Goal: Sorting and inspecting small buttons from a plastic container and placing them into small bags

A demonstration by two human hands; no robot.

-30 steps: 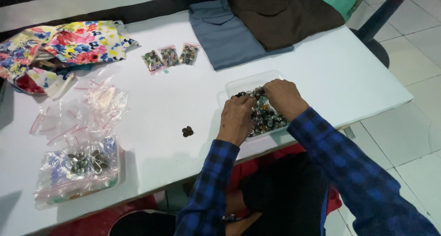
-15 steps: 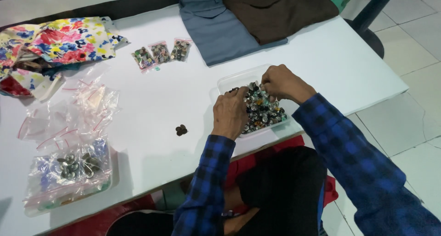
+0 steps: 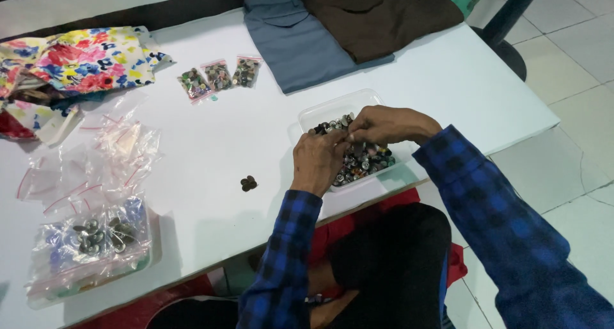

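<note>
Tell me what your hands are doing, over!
Left hand and right hand both in the tray of buttons, fingertips together. Grip unclear. Nothing in the way.

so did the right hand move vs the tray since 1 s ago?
Yes. The right hand slid from the front of the clear tray toward its far edge, meeting the left hand.

sleeves: blue-black plaid, long | hands (image 3: 320, 159): bare | trousers: black

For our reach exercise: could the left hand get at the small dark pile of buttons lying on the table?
Probably yes: the left hand is over the tray, and bare table lies between it and the pile.
</note>
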